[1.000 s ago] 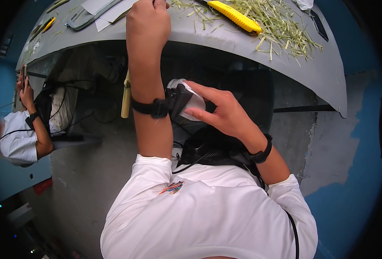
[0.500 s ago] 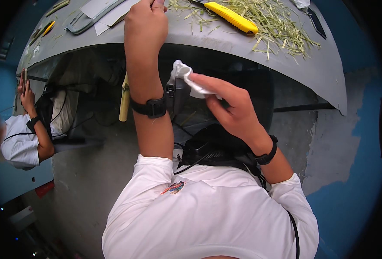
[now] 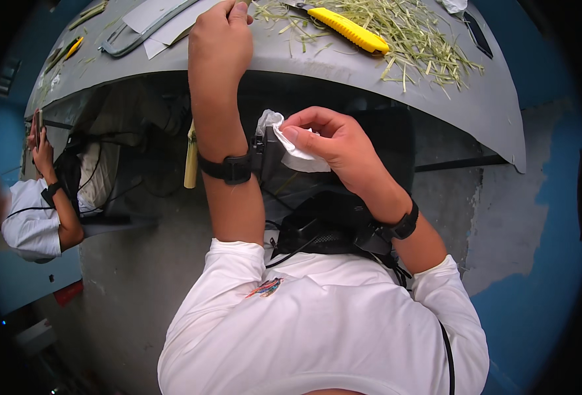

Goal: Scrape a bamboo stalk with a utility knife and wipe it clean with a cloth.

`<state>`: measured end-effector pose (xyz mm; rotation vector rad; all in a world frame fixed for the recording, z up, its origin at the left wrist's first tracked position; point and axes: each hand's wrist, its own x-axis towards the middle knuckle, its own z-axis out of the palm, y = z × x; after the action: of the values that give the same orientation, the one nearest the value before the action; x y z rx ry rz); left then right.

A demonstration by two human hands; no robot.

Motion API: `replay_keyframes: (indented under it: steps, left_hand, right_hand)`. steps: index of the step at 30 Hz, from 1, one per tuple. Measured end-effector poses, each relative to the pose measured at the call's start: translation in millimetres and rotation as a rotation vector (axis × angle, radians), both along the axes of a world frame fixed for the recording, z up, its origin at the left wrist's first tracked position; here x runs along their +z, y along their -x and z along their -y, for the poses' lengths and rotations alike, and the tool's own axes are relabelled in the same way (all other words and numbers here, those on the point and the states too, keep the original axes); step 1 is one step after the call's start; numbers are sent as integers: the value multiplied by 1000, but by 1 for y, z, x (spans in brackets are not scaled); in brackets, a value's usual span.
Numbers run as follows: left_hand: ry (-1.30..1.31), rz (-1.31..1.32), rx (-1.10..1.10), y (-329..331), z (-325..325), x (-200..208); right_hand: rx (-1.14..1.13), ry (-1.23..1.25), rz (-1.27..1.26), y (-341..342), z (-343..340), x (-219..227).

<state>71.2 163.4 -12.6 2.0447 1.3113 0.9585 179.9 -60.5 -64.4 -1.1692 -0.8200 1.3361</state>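
My left hand [image 3: 220, 41] is raised at the table's near edge, its fingers curled closed. A pale bamboo stick [image 3: 191, 161] shows beside that forearm and appears held in this hand; most of its length is hidden behind the arm. My right hand [image 3: 333, 141] pinches a crumpled white tissue [image 3: 304, 160] between thumb and fingers. The tissue lies against a small black device [image 3: 264, 155] on the black strap [image 3: 231, 169] around my left wrist.
On the grey table [image 3: 291, 62] lie a yellow utility knife [image 3: 353, 33], bamboo shavings [image 3: 422, 43], a grey metal saw-like frame [image 3: 139, 38], white paper [image 3: 162, 43] and a black phone-like slab [image 3: 478, 36]. Another person [image 3: 41, 210] at the left holds a phone [image 3: 38, 125].
My right hand has turned and moved slightly lower with the tissue, its fingers now bent more tightly. The left hand has barely shifted.
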Motion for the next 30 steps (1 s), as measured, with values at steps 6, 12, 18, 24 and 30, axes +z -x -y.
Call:
replay_keyframes:
  steps: [6, 12, 18, 24, 30]
  left_hand:
    - [-40, 84, -46, 4, -8, -7]
    - [34, -7, 6, 3, 2, 3]
    - [-6, 35, -51, 6, -4, -3]
    - [23, 52, -63, 6, -1, -1]
    - [6, 58, -75, 8, -3, -4]
  right_hand:
    - [121, 238, -291, 0, -11, 1]
    - [189, 266, -413, -7, -11, 0]
    - [282, 256, -425, -9, -16, 3]
    - [366, 235, -450, -12, -21, -2]
    - [375, 245, -388, -9, -24, -2]
